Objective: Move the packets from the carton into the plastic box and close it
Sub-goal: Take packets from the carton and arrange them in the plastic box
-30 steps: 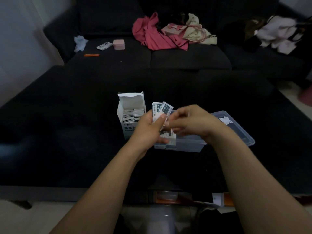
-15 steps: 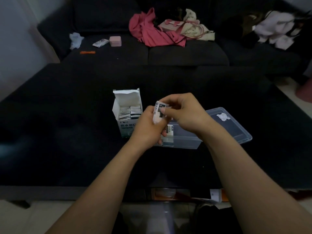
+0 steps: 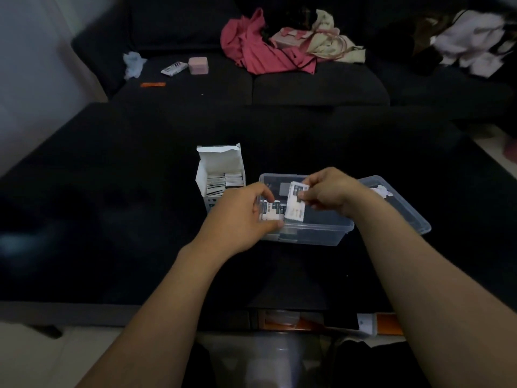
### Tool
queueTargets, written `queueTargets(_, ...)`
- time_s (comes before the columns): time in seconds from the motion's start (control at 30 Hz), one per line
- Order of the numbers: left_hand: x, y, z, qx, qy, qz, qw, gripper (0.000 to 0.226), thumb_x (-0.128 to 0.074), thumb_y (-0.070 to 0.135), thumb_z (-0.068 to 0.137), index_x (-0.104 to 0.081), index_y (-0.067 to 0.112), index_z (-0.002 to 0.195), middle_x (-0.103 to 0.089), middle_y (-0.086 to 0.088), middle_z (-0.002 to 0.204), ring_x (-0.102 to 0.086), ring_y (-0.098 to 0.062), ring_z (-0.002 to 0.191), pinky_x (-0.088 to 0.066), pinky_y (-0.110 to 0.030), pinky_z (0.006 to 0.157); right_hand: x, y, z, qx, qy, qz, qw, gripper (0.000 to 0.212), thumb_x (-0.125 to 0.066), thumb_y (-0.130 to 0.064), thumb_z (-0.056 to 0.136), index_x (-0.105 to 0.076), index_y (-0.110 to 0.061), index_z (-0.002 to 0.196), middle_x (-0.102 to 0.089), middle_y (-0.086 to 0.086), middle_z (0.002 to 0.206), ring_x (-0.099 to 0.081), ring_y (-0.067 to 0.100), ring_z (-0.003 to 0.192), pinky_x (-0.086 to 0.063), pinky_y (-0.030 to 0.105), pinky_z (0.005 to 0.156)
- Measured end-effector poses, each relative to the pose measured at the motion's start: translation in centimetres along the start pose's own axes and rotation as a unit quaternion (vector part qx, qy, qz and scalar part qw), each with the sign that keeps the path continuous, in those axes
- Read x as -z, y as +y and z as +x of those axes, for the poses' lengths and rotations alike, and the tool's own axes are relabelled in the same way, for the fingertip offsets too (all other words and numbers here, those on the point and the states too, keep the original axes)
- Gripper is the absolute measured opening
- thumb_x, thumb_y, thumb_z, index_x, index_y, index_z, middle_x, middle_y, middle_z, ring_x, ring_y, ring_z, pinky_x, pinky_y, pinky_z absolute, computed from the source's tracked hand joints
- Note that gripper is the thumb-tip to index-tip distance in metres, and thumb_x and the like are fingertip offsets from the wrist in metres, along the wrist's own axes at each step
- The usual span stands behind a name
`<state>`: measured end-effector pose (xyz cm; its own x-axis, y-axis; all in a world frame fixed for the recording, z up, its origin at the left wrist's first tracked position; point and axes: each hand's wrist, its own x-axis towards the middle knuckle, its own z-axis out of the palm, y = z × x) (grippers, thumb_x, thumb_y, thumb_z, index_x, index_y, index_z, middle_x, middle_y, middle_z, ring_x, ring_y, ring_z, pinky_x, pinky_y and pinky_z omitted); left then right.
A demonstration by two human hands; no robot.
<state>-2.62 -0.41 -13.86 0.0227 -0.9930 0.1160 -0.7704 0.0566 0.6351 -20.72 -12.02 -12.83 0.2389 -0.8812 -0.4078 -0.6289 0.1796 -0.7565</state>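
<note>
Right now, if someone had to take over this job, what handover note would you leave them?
Left hand: holds a few packets at the near left end of the plastic box.
Right hand: pinches one packet over the box.
Carton: open, left of the box, more packets inside it.
Lid: off, lying to the right behind the box.
Done: some packets taken out and brought to the box.
Left: put these in, empty the carton, close the lid.

Hands: lowered from above the clear rectangular plastic box (image 3: 307,233) into it.
Left hand (image 3: 246,217): now grips a few white printed packets (image 3: 270,212) inside.
Right hand (image 3: 326,191): pinches one white packet (image 3: 296,203) — separated from the stack.
</note>
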Motion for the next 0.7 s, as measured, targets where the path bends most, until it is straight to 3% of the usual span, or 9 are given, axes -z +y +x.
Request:
queueTargets(0.1, -0.1, -0.4, -0.1, -0.007, -0.040, 0.087, 0.995, 0.054, -0.086, 0.045, 0.075, -0.060, 0.033, 0.121, -0.051, 0.014, 0.072, -0.052, -0.008, 0.072, -0.054, -0.034, 0.073, -1.5, 0.0, 1.0, -0.032, -0.012, -0.098, 0.995, 0.016, -0.068, -0.008, 0.093, -0.069, 0.001, 0.107, -0.070, 0.016, 0.088, -0.062, 0.019, 0.071, -0.054, 0.028, 0.065)
queueTargets(0.23, -0.3, -1.0, 0.1, 0.009, -0.065, 0.122, 0.990, 0.056, -0.084, 0.048, 0.076, -0.061, 0.033, 0.124, -0.053, 0.011, 0.083, -0.060, -0.014, 0.083, -0.057, -0.038, 0.080, -2.7, 0.2, 2.1, -0.025, 0.009, -0.170, 0.985, 0.023, -0.074, -0.015, 0.089, -0.070, -0.004, 0.109, -0.072, 0.017, 0.107, -0.070, 0.030, 0.098, -0.058, 0.043, 0.090)
queueTargets(0.43, -0.6, -1.5, 0.3, 0.013, -0.073, 0.118, 0.990, 0.054, -0.084, 0.050, 0.076, -0.063, 0.033, 0.123, -0.062, 0.004, 0.101, -0.064, -0.015, 0.089, -0.058, -0.039, 0.084, -3.8, 0.0, 2.0, -0.026, 0.021, -0.233, 0.972, 0.031, -0.077, -0.023, 0.086, -0.069, -0.008, 0.112, -0.072, 0.013, 0.108, -0.069, 0.028, 0.101, -0.058, 0.041, 0.091)
queueTargets(0.7, -0.3, -1.2, 0.0, 0.003, -0.059, 0.106, 0.993, 0.059, -0.080, 0.054, 0.079, -0.060, 0.032, 0.129, -0.063, 0.005, 0.104, -0.064, -0.014, 0.091, -0.057, -0.039, 0.084, -3.6, -1.2, 1.3, -0.035, 0.000, -0.241, 0.970, 0.036, -0.083, -0.024, 0.081, -0.069, -0.010, 0.111, -0.072, 0.011, 0.104, -0.071, 0.025, 0.096, -0.059, 0.041, 0.090)
